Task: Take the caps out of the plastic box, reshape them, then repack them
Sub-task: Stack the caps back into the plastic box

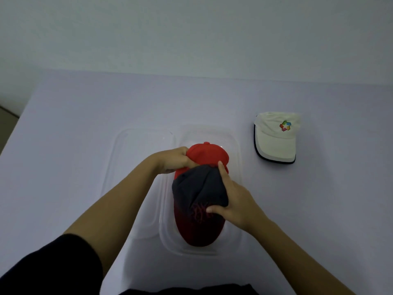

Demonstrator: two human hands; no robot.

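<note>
A clear plastic box (236,150) sits in the middle of the table. Inside it lies a red cap (207,153) with a dark grey cap (197,188) that has a red brim stacked on top. My left hand (173,159) grips the left edge of the red cap's crown. My right hand (231,199) holds the dark cap from the right, thumb on its front near the red embroidery and a finger up at its top. A white cap (276,138) with a coloured logo lies on the table to the right of the box.
The box's clear lid (127,167) lies flat just left of the box, under my left forearm. The table has a pale lilac cover (85,124); its left edge drops off at the far left. A plain wall stands behind.
</note>
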